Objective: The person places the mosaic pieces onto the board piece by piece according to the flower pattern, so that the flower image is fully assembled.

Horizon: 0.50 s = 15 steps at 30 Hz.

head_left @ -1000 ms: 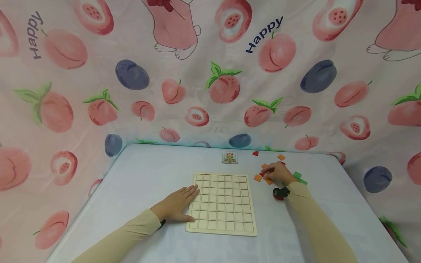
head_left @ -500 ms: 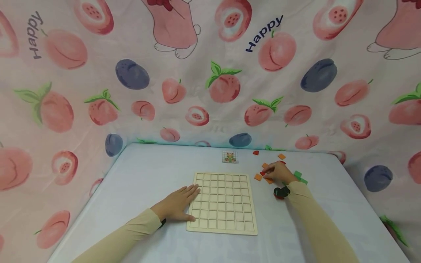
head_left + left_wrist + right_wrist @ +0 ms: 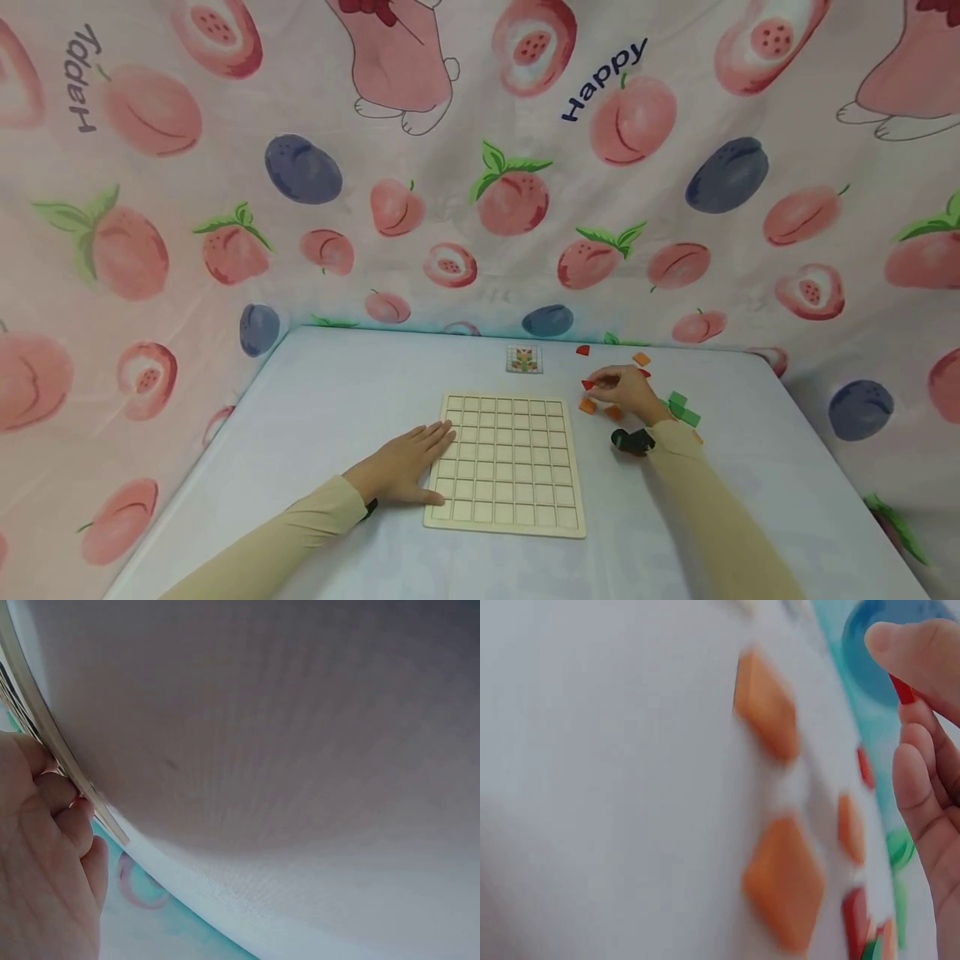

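Note:
My left hand [image 3: 401,467] lies with spread, mostly straight fingers on the left edge of a pale wooden grid board [image 3: 510,458]. In the left wrist view, the fingers of that hand [image 3: 56,855] touch the board's edge [image 3: 71,761]. Past the board's upper right corner, my right hand [image 3: 630,390] pinches a small red tile [image 3: 587,385] between thumb and fingers, raised off the table. The right wrist view shows just part of this red tile [image 3: 902,688] under the thumb. Two orange square tiles [image 3: 587,406] [image 3: 613,412] lie just below that hand.
Green tiles [image 3: 678,404] lie right of the right wrist. Farther back are another orange tile [image 3: 641,358] and a red quarter-round tile [image 3: 582,350]. A small card with a coloured grid pattern [image 3: 523,358] lies behind the board. A fruit-print cloth [image 3: 450,217] hangs behind the table.
My right hand has lifted the red tile from among the orange tiles and moved slightly left and away from me. The left hand and board have stayed put.

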{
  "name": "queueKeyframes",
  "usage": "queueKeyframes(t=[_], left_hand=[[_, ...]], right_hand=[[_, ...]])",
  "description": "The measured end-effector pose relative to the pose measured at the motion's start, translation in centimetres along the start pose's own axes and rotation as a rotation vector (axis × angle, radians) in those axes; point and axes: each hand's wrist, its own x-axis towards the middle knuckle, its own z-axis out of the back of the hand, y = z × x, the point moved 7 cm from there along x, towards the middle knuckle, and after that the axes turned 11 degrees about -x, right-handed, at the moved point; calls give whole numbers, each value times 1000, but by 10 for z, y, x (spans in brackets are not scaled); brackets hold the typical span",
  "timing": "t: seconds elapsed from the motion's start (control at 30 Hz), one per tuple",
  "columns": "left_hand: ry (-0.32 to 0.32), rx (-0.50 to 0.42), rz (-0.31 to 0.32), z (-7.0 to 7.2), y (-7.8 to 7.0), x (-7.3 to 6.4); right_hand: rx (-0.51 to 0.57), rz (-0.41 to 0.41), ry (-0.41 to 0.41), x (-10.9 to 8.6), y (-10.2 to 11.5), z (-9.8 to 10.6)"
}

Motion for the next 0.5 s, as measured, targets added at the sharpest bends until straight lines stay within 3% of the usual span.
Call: queueKeyframes(t=[0.23, 0.5], left_hand=[[2, -4, 3, 0, 0, 0], [2, -12, 12, 0, 0, -1]], right_hand=[[112, 16, 3, -2, 35, -14], [187, 65, 61, -2, 54, -45]])
